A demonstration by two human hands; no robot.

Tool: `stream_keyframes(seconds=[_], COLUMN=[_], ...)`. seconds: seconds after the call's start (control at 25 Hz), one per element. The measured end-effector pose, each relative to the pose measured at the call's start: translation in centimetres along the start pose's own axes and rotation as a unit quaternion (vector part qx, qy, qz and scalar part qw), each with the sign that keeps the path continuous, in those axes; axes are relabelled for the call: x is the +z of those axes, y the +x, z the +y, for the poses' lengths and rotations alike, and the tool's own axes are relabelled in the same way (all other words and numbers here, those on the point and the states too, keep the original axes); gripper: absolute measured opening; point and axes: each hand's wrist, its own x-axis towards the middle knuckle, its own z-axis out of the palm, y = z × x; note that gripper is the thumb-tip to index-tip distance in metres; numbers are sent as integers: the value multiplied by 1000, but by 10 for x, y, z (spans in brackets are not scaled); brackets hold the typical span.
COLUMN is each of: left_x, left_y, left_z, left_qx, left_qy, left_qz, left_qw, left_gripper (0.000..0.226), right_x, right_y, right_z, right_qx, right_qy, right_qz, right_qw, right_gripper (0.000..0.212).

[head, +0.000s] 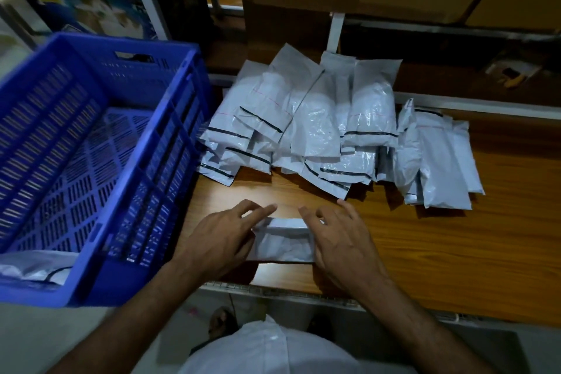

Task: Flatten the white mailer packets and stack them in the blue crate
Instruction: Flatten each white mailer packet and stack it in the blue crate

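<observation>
Both hands hide the white packet's ends.

One blue crate at nine o'clock holds at least one packet. One packet sits under two hands. The pile at twelve o'clock overlaps too much to count.

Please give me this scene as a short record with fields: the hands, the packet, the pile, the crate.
left hand: open, fingers resting on left end of packet
right hand: open, fingers resting on right end of packet
packet under hands: white mailer, lying on wooden table
pile of mailer packets: behind the hands, overlapping
blue crate: left of pile, one white packet in near corner
</observation>
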Motion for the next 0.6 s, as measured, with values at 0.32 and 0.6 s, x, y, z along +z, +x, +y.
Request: stream_keyframes(seconds=[0.32,0.6], left_x=[81,95], left_y=[2,9], left_z=[10,6], left_qx=[-78,-94], left_qy=[-40,-59], left_qz=[12,30], left_qw=[996,993], left_gripper=[61,61], right_x=[60,69], right_y=[-8,-4], right_z=[-47,-41], right_qx=[86,75], right_qy=[91,102], right_qz=[-55,-72], right_qw=[991,989], right_gripper=[57,64])
